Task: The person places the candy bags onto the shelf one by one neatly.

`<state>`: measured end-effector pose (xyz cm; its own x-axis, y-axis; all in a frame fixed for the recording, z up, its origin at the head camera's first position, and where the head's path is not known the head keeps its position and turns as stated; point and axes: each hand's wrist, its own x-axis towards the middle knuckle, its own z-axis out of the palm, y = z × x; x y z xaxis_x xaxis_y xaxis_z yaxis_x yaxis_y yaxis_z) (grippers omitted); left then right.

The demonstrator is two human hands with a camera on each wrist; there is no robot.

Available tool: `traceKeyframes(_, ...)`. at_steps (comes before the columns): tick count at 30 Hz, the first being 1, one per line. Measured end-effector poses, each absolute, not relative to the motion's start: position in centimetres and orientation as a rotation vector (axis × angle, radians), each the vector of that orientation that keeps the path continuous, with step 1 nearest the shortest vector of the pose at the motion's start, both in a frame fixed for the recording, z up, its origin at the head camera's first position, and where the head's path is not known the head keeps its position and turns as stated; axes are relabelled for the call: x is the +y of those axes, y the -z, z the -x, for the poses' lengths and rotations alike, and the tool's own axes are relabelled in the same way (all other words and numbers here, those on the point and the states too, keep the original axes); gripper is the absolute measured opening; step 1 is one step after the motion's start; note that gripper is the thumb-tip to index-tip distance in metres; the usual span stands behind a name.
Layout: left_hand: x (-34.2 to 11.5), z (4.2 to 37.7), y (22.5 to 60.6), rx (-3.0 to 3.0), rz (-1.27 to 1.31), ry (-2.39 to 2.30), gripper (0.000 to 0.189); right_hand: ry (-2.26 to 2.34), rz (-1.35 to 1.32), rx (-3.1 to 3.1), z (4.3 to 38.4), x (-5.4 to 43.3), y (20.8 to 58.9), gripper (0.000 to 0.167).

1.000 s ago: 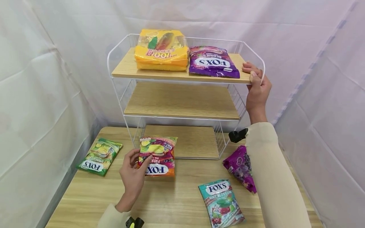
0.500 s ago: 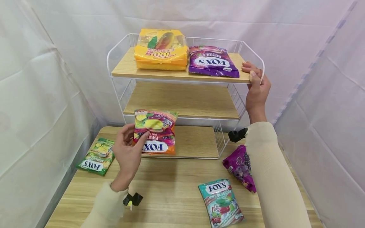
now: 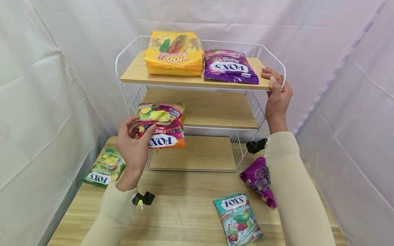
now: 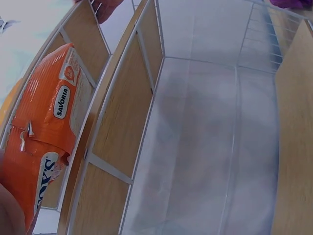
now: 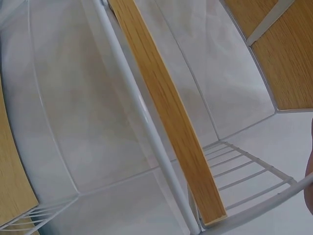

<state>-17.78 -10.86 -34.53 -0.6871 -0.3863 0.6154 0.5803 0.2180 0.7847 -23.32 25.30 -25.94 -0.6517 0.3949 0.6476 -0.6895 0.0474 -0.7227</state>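
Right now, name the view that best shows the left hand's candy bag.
The head view: the candy bag shows its printed front, partly covered by the left hand. The left wrist view gives mostly its orange side; the right wrist view, nothing.

Six bags [image 3: 161, 114]: two on the rack [image 3: 220, 107], three on the desk [image 3: 175, 205], one held. One rack, three shelves [image 3: 197, 152], two hands [image 3: 133, 145], two sleeves [image 3: 297, 188], one desk.
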Motion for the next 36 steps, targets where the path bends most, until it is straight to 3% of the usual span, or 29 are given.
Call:
traceKeyframes(17,-9.9,20.1,32.0,-1.798,0.167,1.535,0.045,-1.731,-0.316,-1.515,23.8,25.7,26.4,0.031)
traceKeyframes(27,-9.9,20.8,31.5,-1.865,0.103,1.464,0.041,-1.714,-0.314,-1.533,21.6,23.9,24.9,0.031)
traceKeyframes(36,-10.0,21.0,31.6,-1.869,0.109,1.401,0.023,-1.698,-0.310,-1.544,21.3,23.7,24.7,0.031)
